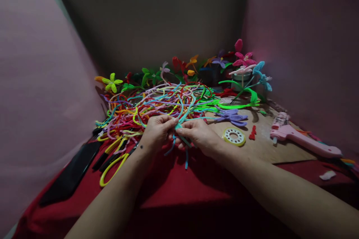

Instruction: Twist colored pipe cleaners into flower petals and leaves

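Note:
In the head view, my left hand point(157, 129) and my right hand point(199, 134) meet over the front of the table. Both are closed in a pinch on a bunch of light blue-green pipe cleaners point(183, 110). Strands fan out above my fingers, and short ends hang below them. Just behind the hands lies a large tangled heap of coloured pipe cleaners point(159, 101). To the right of my fingers rests a purple pipe-cleaner flower point(231, 116). Where the strands meet is mostly hidden by my fingertips.
A pink glue gun point(304, 138), a tape roll point(234, 136) and a small red piece point(252, 132) lie on cardboard point(263, 153) at right. Yellow-handled scissors point(113, 170) and a black flat object point(71, 173) are at left. Finished flowers point(244, 59) stand along the back.

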`<action>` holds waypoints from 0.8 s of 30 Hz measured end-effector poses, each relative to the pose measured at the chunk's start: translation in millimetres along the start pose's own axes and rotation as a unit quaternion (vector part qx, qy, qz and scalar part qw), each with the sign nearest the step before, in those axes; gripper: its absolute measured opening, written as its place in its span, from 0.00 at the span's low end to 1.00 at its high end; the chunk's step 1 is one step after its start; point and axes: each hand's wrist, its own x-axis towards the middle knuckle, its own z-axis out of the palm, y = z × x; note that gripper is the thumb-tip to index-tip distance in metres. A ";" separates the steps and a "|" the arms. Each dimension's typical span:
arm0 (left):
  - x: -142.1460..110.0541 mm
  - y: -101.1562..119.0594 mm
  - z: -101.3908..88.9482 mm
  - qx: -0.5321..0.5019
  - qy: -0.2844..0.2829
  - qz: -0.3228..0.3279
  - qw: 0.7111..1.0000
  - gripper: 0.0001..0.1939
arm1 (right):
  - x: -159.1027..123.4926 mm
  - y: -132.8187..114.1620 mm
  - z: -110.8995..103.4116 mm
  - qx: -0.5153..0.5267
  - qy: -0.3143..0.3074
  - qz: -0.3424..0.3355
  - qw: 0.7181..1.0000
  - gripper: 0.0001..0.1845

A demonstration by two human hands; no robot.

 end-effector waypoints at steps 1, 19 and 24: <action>0.1 -0.8 -0.1 0.003 -0.002 -0.001 1.000 0.14 | -0.4 -0.7 -0.4 -0.011 0.008 0.002 1.000 0.07; 4.3 -7.0 -8.2 -0.054 -0.085 -0.034 0.994 0.13 | -3.9 0.1 0.2 -0.018 0.003 0.005 1.000 0.11; 5.6 -6.4 -9.9 -0.051 -0.101 -0.037 0.993 0.13 | -2.5 2.1 -2.4 0.000 0.012 -0.033 0.999 0.12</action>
